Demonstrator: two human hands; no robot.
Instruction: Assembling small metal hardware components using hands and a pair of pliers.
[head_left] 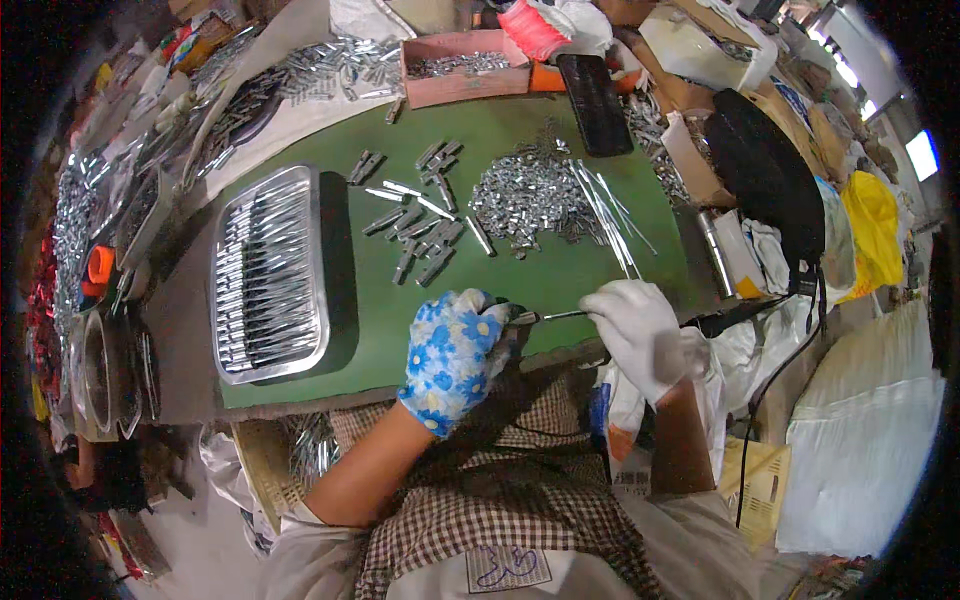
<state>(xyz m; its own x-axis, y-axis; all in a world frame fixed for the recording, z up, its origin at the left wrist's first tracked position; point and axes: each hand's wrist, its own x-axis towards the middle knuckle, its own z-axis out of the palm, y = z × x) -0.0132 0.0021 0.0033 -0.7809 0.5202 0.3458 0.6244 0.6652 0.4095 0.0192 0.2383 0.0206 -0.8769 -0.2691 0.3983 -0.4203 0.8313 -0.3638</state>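
My left hand, in a white glove with blue flowers, is closed around a small dark piece near the front edge of the green mat. Most of that piece is hidden by the fingers. A thin metal rod runs from it to my right hand, which wears a white glove and pinches the rod's far end. Beyond my hands lie loose grey metal parts, a heap of small metal pieces and several thin rods.
A metal tray holding rows of slim metal parts stands on the left of the green mat. At the back are a pink box of small parts and a black phone-like slab. A metal cylinder lies at the right.
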